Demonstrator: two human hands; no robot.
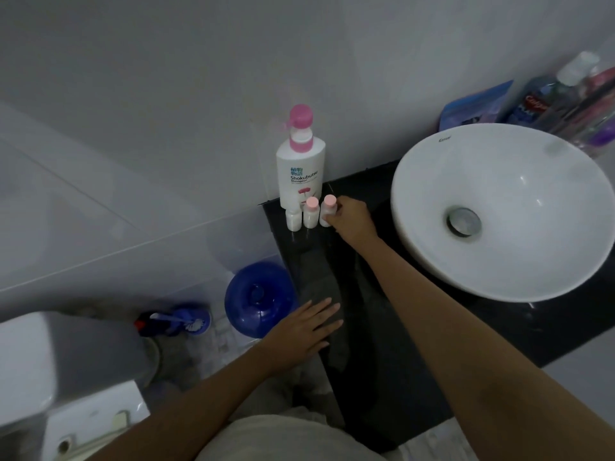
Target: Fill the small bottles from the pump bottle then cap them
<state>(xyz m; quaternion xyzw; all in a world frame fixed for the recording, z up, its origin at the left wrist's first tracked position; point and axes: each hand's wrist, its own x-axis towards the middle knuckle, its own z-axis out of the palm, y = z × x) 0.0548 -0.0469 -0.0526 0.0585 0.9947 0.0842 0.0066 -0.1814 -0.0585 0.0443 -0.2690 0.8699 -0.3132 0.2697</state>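
Along the black worktop [382, 344] we see, at three o'clock, the white round basin [499, 211], the largest thing on it, with its metal drain near the middle. At twelve o'clock, hard against the wall at the worktop's far corner, stands the white pump bottle [300, 168] with its pink pump head on top. Just in front of it, in a close row, stand three small white bottles: the left small bottle [293, 220] shows no pink cap, the middle small bottle [310, 212] wears a pink cap, and the right small bottle [327, 210] wears a pink cap too.

Our right arm reaches long and straight from five o'clock up to the row, and the right hand [352, 219] is curled with its fingers [332, 222] against the side of the right small bottle; we take it to be gripping that bottle, which stands upright on the worktop. Our left arm comes in from seven o'clock, bent at the wrist, and the left hand [306, 331] lies flat and spread, palm down, on the near edge of the worktop, holding nothing.

Below the worktop at nine o'clock we see a blue round bin [256, 301] on the floor, and beside it a blue toilet brush [179, 322].
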